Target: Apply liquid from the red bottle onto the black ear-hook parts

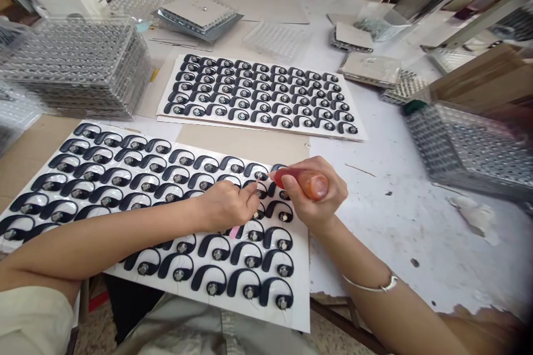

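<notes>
A white sheet [297, 288] lies in front of me, covered with rows of black ear-hook parts [125, 172], each with a small metal disc. My right hand [320, 199] is closed around a small orange-red bottle [306, 183], its tip pointing left over the sheet's right side. My left hand [229, 205] rests on the sheet beside it, fingers curled and pinched at one ear-hook part near the bottle's tip. A pink bit [234, 231] shows under the left hand.
A second white sheet [358, 132] with several rows of the same black parts lies farther back. Stacks of clear plastic trays [79, 64] stand at the left, more trays [466, 150] at the right, cardboard and boxes at the far edge.
</notes>
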A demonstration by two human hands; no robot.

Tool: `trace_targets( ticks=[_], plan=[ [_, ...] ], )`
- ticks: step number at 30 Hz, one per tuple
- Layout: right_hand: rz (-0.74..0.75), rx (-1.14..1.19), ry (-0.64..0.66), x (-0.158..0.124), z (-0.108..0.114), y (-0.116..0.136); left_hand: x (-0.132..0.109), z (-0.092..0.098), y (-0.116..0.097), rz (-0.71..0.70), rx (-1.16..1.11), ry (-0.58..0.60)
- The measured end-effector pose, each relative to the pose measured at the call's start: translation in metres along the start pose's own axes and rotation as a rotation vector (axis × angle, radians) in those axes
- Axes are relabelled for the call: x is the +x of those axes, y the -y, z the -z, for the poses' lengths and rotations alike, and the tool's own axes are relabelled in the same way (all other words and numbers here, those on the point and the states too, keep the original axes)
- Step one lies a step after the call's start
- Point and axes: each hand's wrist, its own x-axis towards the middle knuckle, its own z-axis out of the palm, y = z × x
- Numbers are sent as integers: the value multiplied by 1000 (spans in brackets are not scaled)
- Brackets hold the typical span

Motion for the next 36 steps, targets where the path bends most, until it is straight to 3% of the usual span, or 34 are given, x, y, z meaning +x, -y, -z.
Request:
trace_targets(
  ticks=[27, 36],
  plan=[
    [-54, 4, 14, -5, 4, -1, -2, -1, 14, 162, -311, -102],
    [-83, -3, 16, -6, 4, 0, -4, -3, 15, 184, -311, -23]
  ],
)
